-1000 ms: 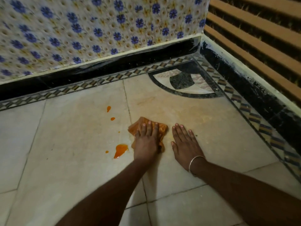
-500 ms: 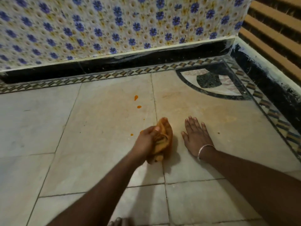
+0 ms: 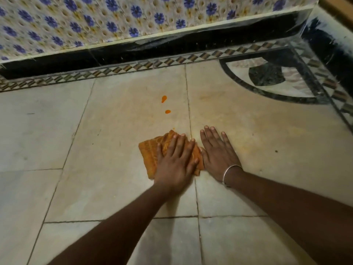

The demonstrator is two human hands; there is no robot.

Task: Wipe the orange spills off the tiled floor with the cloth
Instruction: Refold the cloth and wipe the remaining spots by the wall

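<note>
Left hand (image 3: 175,161) presses flat on folded orange patterned cloth (image 3: 150,155) lying on beige tiled floor (image 3: 95,188), grip spread, fingers straight. Right hand (image 3: 217,152) lies flat on the floor touching the cloth's right edge, grip spread, holding nothing. Two small orange spill drops (image 3: 163,98) sit beyond the cloth, toward the wall.

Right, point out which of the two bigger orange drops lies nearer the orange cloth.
The round orange drop, just this side of the elongated one.

No text, label, brand, number or sign can be read. The cloth (image 3: 150,155), the tiled floor (image 3: 114,188) and the flowered wall tiles (image 3: 114,20) carry only patterns.
</note>
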